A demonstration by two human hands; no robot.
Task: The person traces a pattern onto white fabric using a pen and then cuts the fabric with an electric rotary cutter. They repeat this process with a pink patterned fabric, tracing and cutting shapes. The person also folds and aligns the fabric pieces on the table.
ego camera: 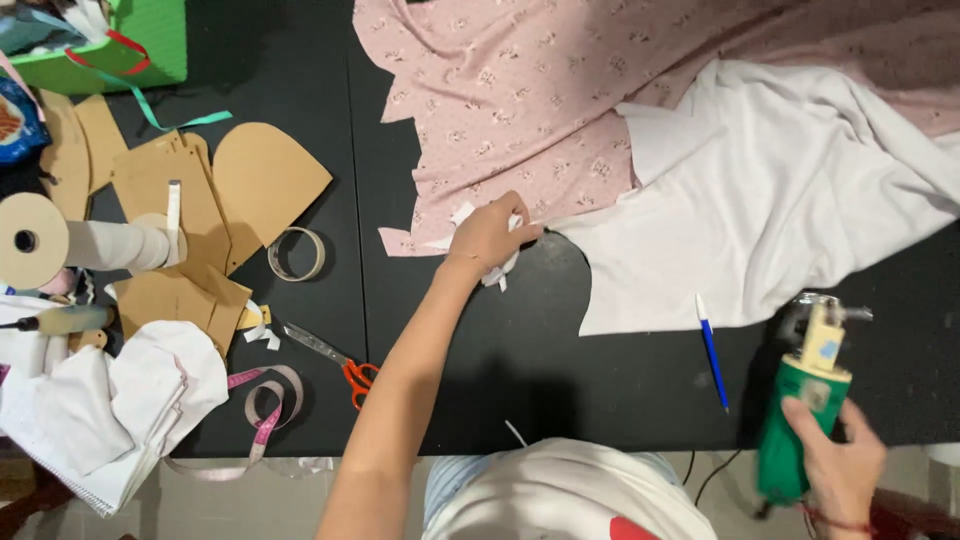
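1. At nine o'clock on the black table (620, 390) lie brown card patterns (265, 175), a tape roll (297, 253), a measuring tape (262, 405) and orange-handled scissors (335, 358), all untouched.
2. Near centre, the left hand (487, 235) has its fingers curled tight around white fabric scraps (510, 262), at the cut edge of the pink floral cloth (520, 110); offcuts seem partly gathered.
3. At two o'clock the white cloth (780, 200) overlaps the pink one, its lower edge already cut in a curve; a blue pen (711, 350) lies just below.
4. At five o'clock the right hand (835, 455) wraps its fingers around a green electric cutter (800, 420), held off the fabric; much cloth looks uncut.
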